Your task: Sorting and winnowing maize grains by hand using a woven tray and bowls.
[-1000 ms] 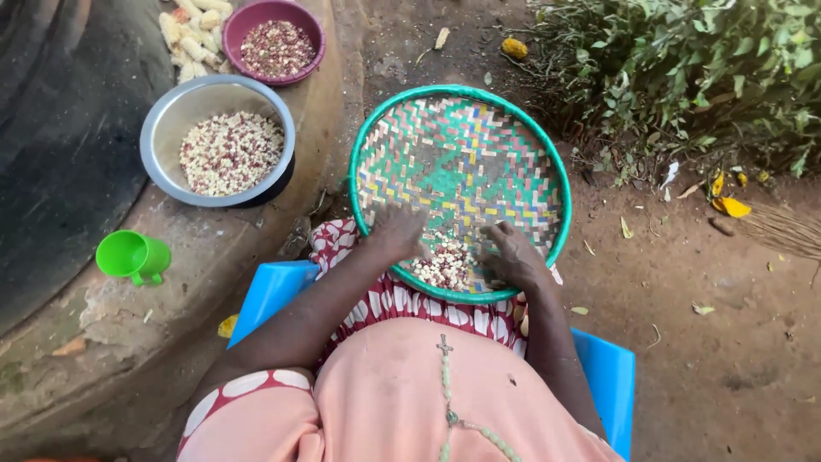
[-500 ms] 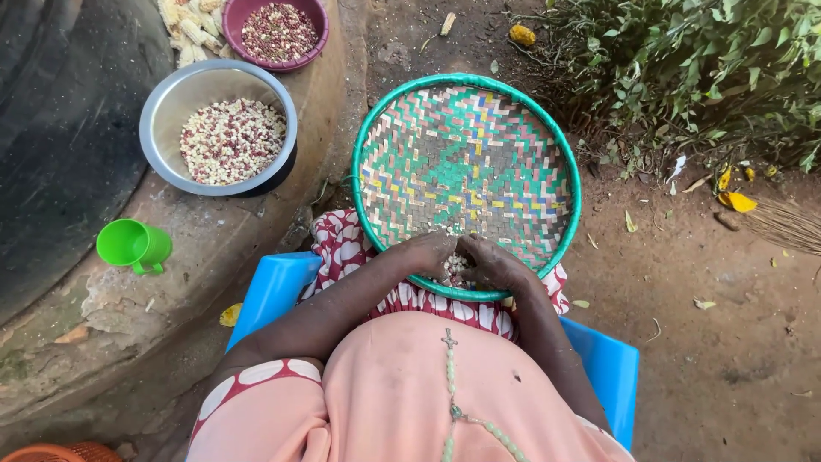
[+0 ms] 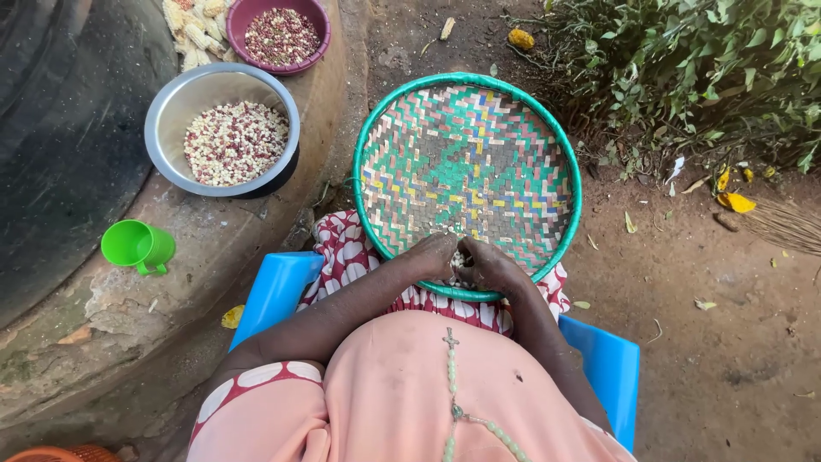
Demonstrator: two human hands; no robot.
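A round woven tray (image 3: 466, 128) with a green rim rests on my lap. My left hand (image 3: 430, 257) and my right hand (image 3: 489, 267) are cupped together at its near edge around a small heap of pale and reddish kernels (image 3: 459, 261). The heap is mostly hidden between the palms. Most of the tray's woven surface is bare.
To the left, a metal bowl (image 3: 175, 98) of mixed kernels, a maroon bowl (image 3: 316, 38) of reddish kernels, bare cobs (image 3: 190, 30) and a green cup (image 3: 137, 245) sit on a curved stone ledge. I sit on a blue chair (image 3: 611, 364). Bushes (image 3: 693, 68) grow at right on dirt ground.
Both hands have drawn together from apart, gathering the kernels into one heap at the tray's near edge.
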